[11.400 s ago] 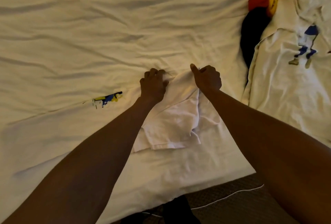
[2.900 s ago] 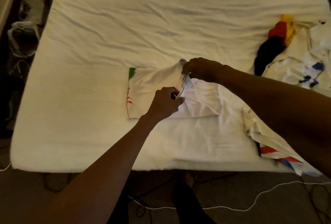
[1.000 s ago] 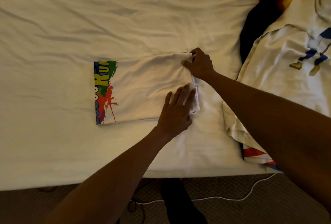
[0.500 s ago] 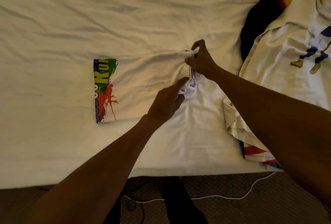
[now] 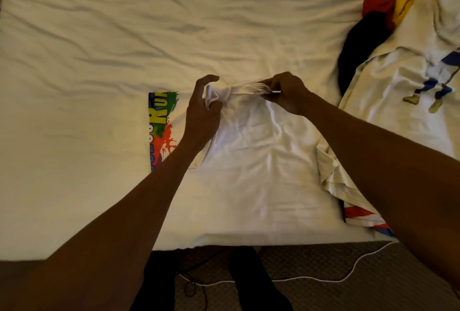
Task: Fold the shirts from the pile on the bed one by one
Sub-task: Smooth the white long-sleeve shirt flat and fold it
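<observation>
The left hand (image 5: 202, 111) and right hand (image 5: 286, 92) pinch the lifted edge of the white shirt (image 5: 249, 136). It looks limp and light, so I'd hold it by the corners.

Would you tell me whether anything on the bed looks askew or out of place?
Two things. The white shirt is bunched along its far edge between the left hand and right hand, not flat. A striped garment from the pile trails to the near edge of the bed.
</observation>
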{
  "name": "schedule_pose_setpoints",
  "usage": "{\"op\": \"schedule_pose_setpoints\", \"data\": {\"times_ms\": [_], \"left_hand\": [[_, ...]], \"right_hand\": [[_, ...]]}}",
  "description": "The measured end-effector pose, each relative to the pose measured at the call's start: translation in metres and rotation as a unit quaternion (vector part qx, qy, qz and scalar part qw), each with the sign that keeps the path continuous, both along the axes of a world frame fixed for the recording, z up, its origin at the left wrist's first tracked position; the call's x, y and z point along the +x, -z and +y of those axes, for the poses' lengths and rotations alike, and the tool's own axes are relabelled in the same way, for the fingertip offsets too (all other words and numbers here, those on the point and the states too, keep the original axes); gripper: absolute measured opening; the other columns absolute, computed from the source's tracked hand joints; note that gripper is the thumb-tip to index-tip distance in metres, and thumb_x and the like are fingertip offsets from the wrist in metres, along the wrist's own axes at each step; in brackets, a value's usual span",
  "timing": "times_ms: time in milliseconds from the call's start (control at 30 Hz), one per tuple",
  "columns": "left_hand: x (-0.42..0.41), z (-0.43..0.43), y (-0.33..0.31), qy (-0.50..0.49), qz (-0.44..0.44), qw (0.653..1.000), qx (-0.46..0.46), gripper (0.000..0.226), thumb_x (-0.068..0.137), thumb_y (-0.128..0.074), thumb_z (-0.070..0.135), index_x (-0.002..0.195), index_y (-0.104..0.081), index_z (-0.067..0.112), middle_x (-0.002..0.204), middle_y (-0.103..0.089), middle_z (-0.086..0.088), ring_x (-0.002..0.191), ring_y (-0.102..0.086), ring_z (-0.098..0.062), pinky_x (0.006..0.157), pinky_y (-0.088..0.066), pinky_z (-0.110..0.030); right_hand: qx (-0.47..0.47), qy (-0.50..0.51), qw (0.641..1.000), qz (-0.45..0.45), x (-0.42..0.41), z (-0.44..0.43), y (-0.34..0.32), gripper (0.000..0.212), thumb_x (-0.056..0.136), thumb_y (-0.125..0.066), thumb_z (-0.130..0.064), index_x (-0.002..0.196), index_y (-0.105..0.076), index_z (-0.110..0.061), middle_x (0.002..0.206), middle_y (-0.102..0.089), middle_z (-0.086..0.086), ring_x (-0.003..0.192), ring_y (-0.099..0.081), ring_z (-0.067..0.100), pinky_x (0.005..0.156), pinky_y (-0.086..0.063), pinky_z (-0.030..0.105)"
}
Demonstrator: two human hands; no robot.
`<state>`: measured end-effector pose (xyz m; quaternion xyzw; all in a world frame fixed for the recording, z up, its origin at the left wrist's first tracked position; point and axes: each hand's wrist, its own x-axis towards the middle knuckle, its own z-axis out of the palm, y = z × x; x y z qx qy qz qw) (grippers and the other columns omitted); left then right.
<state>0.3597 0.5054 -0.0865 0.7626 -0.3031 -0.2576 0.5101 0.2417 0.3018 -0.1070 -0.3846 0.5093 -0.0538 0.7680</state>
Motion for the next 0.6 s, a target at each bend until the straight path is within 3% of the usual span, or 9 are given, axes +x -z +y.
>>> {"op": "schedule_pose_setpoints", "data": {"times_ms": [33, 100, 200, 267, 333, 400, 433, 500, 600], "left_hand": [[0.005, 0.001, -0.007, 0.0, 0.003, 1.0, 0.002, 0.051, 0.08, -0.049, -0.006, 0.124, -0.055, 0.018, 0.114, -0.059, 0.008, 0.088, -0.057, -0.005, 0.076, -0.046, -0.026], [0.016, 0.004, -0.021, -0.007, 0.017, 1.0, 0.011, 0.041, 0.081, -0.048, -0.007, 0.115, -0.059, 0.014, 0.103, -0.061, 0.006, 0.079, -0.054, -0.003, 0.071, -0.042, -0.023], [0.039, 0.012, -0.048, -0.037, 0.063, 0.997, 0.01, 0.03, 0.085, -0.05, -0.008, 0.106, -0.066, 0.007, 0.1, -0.066, 0.003, 0.088, -0.06, -0.003, 0.078, -0.046, -0.019], [0.056, 0.019, -0.065, -0.056, 0.125, 0.991, 0.006, 0.029, 0.087, -0.051, -0.01, 0.104, -0.069, 0.004, 0.098, -0.069, 0.0, 0.086, -0.063, -0.004, 0.076, -0.048, -0.019], [0.073, 0.028, -0.078, -0.07, 0.175, 0.982, 0.014, 0.029, 0.089, -0.051, -0.009, 0.103, -0.072, 0.007, 0.094, -0.071, 0.002, 0.083, -0.065, -0.005, 0.077, -0.051, -0.021], [0.089, 0.039, -0.092, -0.068, 0.203, 0.977, 0.024, 0.027, 0.091, -0.053, -0.006, 0.102, -0.073, 0.009, 0.094, -0.072, -0.001, 0.084, -0.066, -0.009, 0.081, -0.052, -0.026], [0.097, 0.046, -0.1, -0.068, 0.217, 0.974, 0.023, 0.022, 0.092, -0.057, -0.002, 0.102, -0.073, 0.009, 0.096, -0.072, -0.004, 0.087, -0.066, -0.012, 0.085, -0.052, -0.029], [0.112, 0.06, -0.117, -0.056, 0.21, 0.976, 0.017, 0.015, 0.09, -0.068, 0.006, 0.104, -0.074, 0.007, 0.1, -0.071, -0.007, 0.092, -0.065, -0.015, 0.089, -0.052, -0.033], [0.133, 0.082, -0.146, -0.031, 0.17, 0.985, 0.014, 0.026, 0.081, -0.079, 0.009, 0.106, -0.073, 0.008, 0.102, -0.072, -0.006, 0.096, -0.065, -0.016, 0.092, -0.053, -0.036]], "right_hand": [[0.038, 0.041, 0.998, -0.024, 0.003, 0.001, -0.005, 0.036, 0.077, -0.031, 0.015, 0.103, -0.055, 0.01, 0.111, -0.062, 0.023, 0.096, -0.064, 0.034, 0.08, -0.059, 0.036], [0.054, 0.024, 0.997, -0.049, 0.006, 0.003, -0.015, 0.04, 0.077, -0.029, 0.016, 0.108, -0.053, 0.01, 0.118, -0.059, 0.022, 0.1, -0.064, 0.033, 0.082, -0.058, 0.034], [-0.056, -0.147, 0.987, -0.014, 0.01, 0.008, -0.039, 0.039, 0.088, -0.054, 0.014, 0.126, -0.055, 0.013, 0.124, -0.059, 0.019, 0.111, -0.059, 0.025, 0.101, -0.051, 0.034], [-0.131, -0.24, 0.962, 0.015, 0.018, 0.012, -0.054, 0.039, 0.081, -0.072, 0.005, 0.119, -0.065, 0.005, 0.121, -0.066, 0.016, 0.112, -0.062, 0.023, 0.104, -0.049, 0.036], [-0.239, -0.287, 0.926, 0.055, 0.031, 0.02, -0.074, 0.034, 0.077, -0.081, -0.007, 0.109, -0.072, 0.001, 0.101, -0.072, 0.013, 0.092, -0.064, 0.017, 0.085, -0.054, 0.029], [-0.318, -0.292, 0.899, 0.073, 0.045, 0.032, -0.094, 0.023, 0.08, -0.081, -0.016, 0.095, -0.074, 0.0, 0.07, -0.062, 0.004, 0.062, -0.053, 0.006, 0.058, -0.041, 0.015], [-0.331, -0.291, 0.895, 0.071, 0.052, 0.038, -0.104, 0.02, 0.082, -0.08, -0.019, 0.088, -0.073, -0.001, 0.063, -0.058, 0.002, 0.054, -0.049, 0.002, 0.053, -0.036, 0.013], [-0.36, -0.3, 0.88, 0.074, 0.065, 0.049, -0.124, 0.023, 0.083, -0.079, -0.026, 0.075, -0.069, -0.007, 0.061, -0.061, 0.004, 0.05, -0.051, 0.001, 0.055, -0.038, 0.018], [-0.41, -0.315, 0.852, 0.084, 0.084, 0.063, -0.158, 0.038, 0.083, -0.077, -0.037, 0.074, -0.068, -0.002, 0.064, -0.065, 0.008, 0.058, -0.053, 0.012, 0.06, -0.039, 0.026]]}}
